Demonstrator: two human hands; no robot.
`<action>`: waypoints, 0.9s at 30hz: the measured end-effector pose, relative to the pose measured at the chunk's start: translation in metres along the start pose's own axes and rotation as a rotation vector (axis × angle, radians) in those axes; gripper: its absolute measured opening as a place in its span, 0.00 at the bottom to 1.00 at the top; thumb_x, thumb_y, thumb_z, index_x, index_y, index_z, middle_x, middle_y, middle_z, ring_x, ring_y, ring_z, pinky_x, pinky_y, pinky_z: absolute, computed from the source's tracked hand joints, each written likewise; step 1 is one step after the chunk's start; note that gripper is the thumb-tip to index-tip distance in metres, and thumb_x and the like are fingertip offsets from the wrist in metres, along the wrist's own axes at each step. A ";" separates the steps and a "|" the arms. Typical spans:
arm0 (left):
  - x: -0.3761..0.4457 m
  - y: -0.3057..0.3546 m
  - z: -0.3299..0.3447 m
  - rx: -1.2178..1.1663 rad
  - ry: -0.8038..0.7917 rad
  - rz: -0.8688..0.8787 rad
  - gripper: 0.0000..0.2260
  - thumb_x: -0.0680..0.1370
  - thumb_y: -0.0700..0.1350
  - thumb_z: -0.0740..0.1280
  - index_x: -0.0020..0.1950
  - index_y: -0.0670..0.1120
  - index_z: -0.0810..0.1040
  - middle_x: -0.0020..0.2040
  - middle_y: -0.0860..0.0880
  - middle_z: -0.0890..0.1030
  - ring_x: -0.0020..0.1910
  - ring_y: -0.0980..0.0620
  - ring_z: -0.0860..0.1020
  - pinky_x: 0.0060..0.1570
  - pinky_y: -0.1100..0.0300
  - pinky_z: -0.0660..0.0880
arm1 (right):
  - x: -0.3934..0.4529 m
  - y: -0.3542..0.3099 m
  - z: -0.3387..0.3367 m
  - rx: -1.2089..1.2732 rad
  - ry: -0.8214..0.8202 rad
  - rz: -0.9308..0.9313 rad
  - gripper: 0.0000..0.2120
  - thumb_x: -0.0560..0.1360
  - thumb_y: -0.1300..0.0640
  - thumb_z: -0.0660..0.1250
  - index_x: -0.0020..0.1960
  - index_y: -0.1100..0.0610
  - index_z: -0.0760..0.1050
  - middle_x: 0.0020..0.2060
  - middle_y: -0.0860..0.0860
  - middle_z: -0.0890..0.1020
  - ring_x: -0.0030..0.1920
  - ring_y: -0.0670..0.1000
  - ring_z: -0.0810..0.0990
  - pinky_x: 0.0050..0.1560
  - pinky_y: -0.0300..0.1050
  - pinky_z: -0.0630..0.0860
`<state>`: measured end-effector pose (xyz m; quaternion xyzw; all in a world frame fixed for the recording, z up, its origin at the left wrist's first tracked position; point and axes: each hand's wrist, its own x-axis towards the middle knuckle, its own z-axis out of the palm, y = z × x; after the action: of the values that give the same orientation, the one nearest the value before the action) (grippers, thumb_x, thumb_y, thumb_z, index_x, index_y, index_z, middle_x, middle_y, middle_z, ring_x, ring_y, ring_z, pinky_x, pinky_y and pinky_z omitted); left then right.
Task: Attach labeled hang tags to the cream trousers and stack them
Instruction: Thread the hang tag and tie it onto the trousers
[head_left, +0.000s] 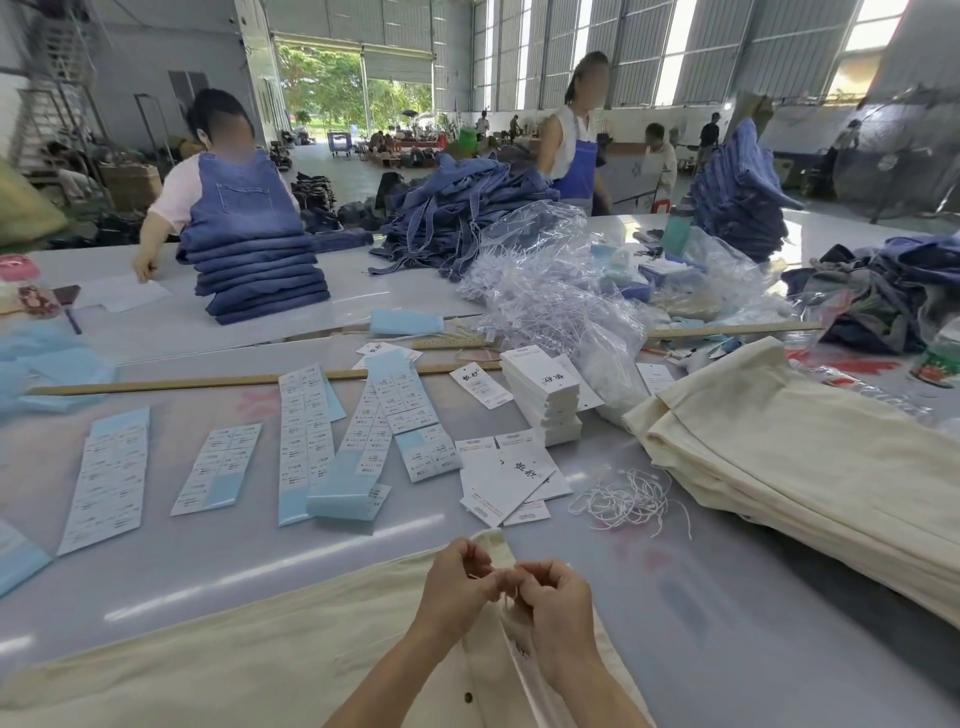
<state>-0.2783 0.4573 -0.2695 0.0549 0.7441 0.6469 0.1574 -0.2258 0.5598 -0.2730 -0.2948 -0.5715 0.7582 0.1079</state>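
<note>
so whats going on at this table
A person is tying a hang tag string onto cream trousers lying in front of them; the left hand and right hand both pinch it. A stack of cream trousers sits to the right, with loose strings, hang tags and label sheets beyond.

Both hands are meeting over the cream trousers (249, 654) on the table (727, 623): the left hand (457, 582) and right hand (553, 605) are pinching a thin string (511, 592) together. Loose strings (623, 499) are lying beside hang tags (511, 480).
</note>
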 end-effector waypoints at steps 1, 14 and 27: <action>-0.004 0.003 0.001 0.073 -0.005 -0.041 0.16 0.67 0.41 0.77 0.43 0.43 0.70 0.38 0.47 0.75 0.33 0.54 0.75 0.35 0.63 0.74 | 0.000 0.000 0.000 -0.030 0.025 -0.042 0.06 0.72 0.73 0.65 0.38 0.66 0.76 0.29 0.57 0.79 0.28 0.49 0.76 0.30 0.41 0.73; -0.050 0.013 -0.064 0.155 -0.193 -0.412 0.20 0.71 0.29 0.66 0.58 0.43 0.66 0.41 0.45 0.82 0.33 0.51 0.79 0.36 0.60 0.78 | -0.017 0.006 -0.004 -0.513 0.014 -0.322 0.04 0.73 0.65 0.68 0.46 0.57 0.77 0.40 0.49 0.81 0.42 0.51 0.80 0.39 0.38 0.75; -0.095 -0.033 -0.106 0.452 -0.044 -0.204 0.07 0.73 0.43 0.67 0.42 0.52 0.70 0.38 0.51 0.77 0.29 0.57 0.75 0.32 0.66 0.73 | -0.045 0.005 -0.020 -1.330 -0.128 -0.199 0.29 0.68 0.51 0.73 0.65 0.54 0.67 0.63 0.55 0.70 0.62 0.57 0.71 0.60 0.44 0.68</action>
<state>-0.2175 0.3246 -0.2740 0.0275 0.8680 0.4434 0.2219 -0.1778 0.5517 -0.2665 -0.1989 -0.9462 0.2475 -0.0614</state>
